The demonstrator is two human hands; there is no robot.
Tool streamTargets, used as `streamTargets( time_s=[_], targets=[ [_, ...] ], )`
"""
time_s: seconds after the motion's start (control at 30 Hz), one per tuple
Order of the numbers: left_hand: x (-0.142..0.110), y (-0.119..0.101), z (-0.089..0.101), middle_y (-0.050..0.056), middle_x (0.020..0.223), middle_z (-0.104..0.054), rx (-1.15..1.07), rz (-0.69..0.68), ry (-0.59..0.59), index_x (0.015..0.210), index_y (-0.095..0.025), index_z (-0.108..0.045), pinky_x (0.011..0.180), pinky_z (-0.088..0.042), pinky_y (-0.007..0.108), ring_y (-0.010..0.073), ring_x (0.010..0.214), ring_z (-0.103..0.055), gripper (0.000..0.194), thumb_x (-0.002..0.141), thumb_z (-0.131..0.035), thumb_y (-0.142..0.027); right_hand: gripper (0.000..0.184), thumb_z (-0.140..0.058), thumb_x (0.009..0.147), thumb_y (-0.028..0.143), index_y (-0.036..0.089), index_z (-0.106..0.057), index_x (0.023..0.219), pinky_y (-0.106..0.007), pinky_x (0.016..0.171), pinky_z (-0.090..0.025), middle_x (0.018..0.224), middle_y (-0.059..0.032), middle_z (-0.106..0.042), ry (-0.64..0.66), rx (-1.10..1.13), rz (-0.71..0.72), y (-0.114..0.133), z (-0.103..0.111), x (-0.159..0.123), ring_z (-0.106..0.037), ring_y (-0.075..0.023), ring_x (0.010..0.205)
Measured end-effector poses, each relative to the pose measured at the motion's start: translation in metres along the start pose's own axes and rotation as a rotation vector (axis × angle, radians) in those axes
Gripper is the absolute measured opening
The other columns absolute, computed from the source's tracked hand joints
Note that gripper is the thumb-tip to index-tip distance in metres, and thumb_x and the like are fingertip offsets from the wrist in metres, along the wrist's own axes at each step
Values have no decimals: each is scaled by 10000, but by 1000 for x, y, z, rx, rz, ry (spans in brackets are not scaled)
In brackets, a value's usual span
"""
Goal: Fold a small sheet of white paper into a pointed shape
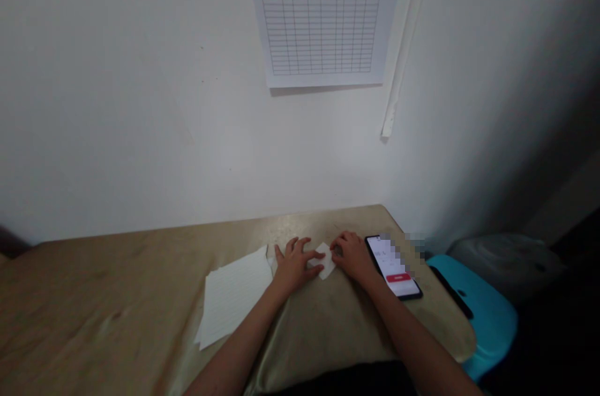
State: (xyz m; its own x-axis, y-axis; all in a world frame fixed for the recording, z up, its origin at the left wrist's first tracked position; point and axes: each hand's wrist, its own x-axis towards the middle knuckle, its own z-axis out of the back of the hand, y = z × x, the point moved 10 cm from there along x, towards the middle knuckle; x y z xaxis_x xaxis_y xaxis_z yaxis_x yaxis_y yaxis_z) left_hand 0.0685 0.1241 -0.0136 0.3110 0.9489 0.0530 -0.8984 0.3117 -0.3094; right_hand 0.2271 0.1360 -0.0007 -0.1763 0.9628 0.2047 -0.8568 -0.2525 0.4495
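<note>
A small piece of white paper (324,266), seemingly folded, lies on the brown table between my hands. My left hand (296,263) has its fingers spread, with the forefinger and thumb tips resting on the paper's left side. At the right edge of the same paper, my right hand (352,253) is closed, its bent fingers and thumb pinching the edge. Lined sheets of paper (234,296) lie in a loose stack left of my left hand. Beside my right hand lies a phone (394,268) with a lit screen and a red button on it.
The brown covered table (140,296) stands against a white wall. A printed table sheet (325,27) hangs on the wall, with a white strip (403,59) running beside it. Past the table's right edge are a turquoise plastic container (492,308) and a greyish bag-like object (506,258).
</note>
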Motion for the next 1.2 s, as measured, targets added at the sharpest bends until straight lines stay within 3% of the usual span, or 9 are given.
streamTargets(
  time_s=[0.23,0.67,1.03,1.2],
  targets=[
    [2,0,0,-21,1559,-419,-9,-3,22,1170,-514,-679,1094,-10,810,381,1484,-234,340,831,-696,-527,122,-638,851,236,248,-712,947,-361,956,-373,1120,-63,-622,-16,-23,-41,-6,0,6,-521,-242,1134],
    [1,2,-1,-23,1549,-431,-4,-3,-3,1175,-519,-675,1102,-4,803,389,1483,-233,340,836,-683,-535,161,-530,944,258,237,-683,990,-357,972,-376,1122,-66,-629,-42,-43,-6,-7,0,2,-543,-231,1105],
    [0,1,1,-23,1550,-434,-15,3,-1,1164,-520,-678,1098,-4,806,378,1485,-241,338,827,-699,-528,123,-634,867,300,241,-702,951,-366,992,-373,1100,-56,-638,-54,2,-24,-7,4,2,-555,-237,1105],
    [-1,0,1,-18,1549,-436,-11,2,0,1185,-513,-674,1107,0,798,381,1483,-238,355,831,-687,-539,204,-704,809,344,239,-694,984,-364,995,-373,1137,-56,-626,-12,12,-29,-8,3,1,-544,-243,1139]
  ],
)
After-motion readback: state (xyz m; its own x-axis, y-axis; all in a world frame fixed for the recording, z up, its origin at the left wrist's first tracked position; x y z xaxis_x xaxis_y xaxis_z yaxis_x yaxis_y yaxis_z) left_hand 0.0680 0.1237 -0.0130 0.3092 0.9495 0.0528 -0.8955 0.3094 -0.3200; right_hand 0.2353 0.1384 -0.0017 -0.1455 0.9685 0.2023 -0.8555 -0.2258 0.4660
